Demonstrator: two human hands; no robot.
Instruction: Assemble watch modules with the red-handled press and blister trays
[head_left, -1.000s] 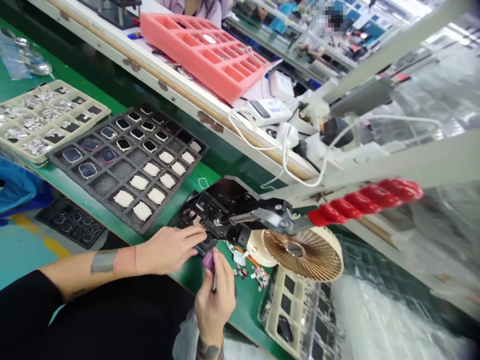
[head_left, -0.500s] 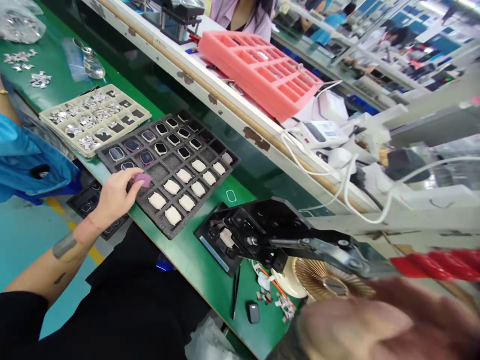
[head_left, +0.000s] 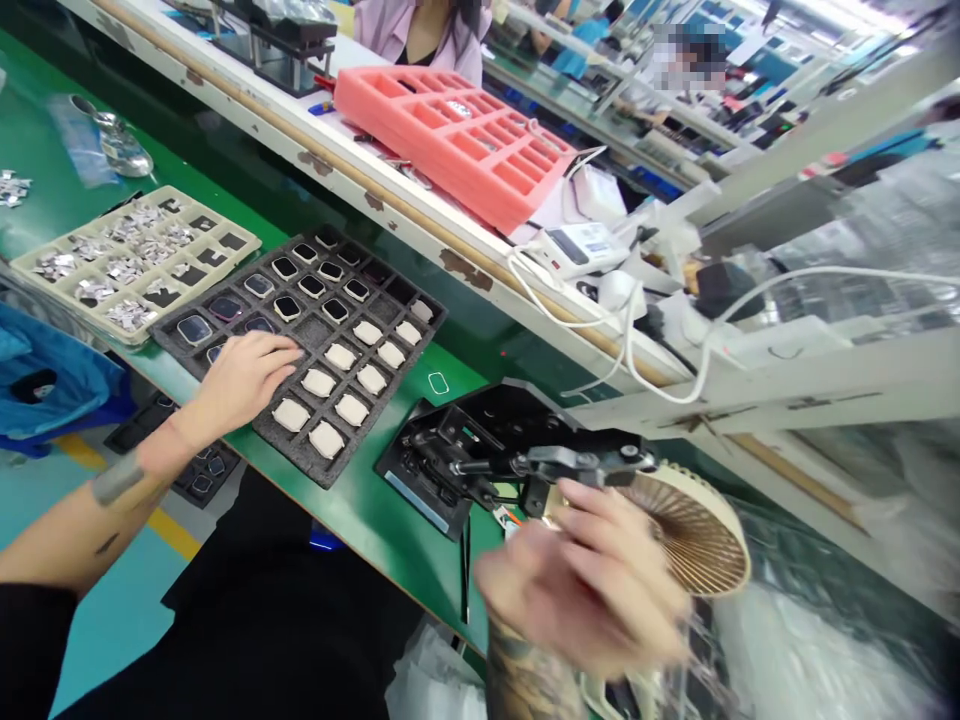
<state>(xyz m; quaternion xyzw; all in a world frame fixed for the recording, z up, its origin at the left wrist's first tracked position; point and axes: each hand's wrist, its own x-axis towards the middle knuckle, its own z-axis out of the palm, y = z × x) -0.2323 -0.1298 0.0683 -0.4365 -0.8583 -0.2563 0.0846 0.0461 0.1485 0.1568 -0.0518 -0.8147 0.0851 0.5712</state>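
Observation:
My left hand (head_left: 247, 378) reaches over the dark foam tray (head_left: 306, 345), its fingertips pinched down at a slot. What lies under them is hidden. Cream, rounded rectangular pieces (head_left: 319, 383) fill slots on the near right side of the tray; dark watch-shaped pieces with pale rims (head_left: 288, 308) sit on the far left side. My right hand (head_left: 589, 585) is blurred, with curled fingers, at the lever end of a black hand press (head_left: 517, 430). It covers whatever is in its grip. The press's work spot is covered by its own upper part.
A cream compartment tray (head_left: 251, 240) of small metal parts lies left of the foam tray. A thin white frame (head_left: 438, 383) rests behind the press, and dark tweezers (head_left: 465, 575) in front. A fan (head_left: 694, 530) stands right; a pink foam tray (head_left: 450, 150) is on the shelf.
The purple piece in my left fingers is now out of sight as they sit lower on the tray. My right hand came left and up; the red handle and the press's cream piece no longer show.

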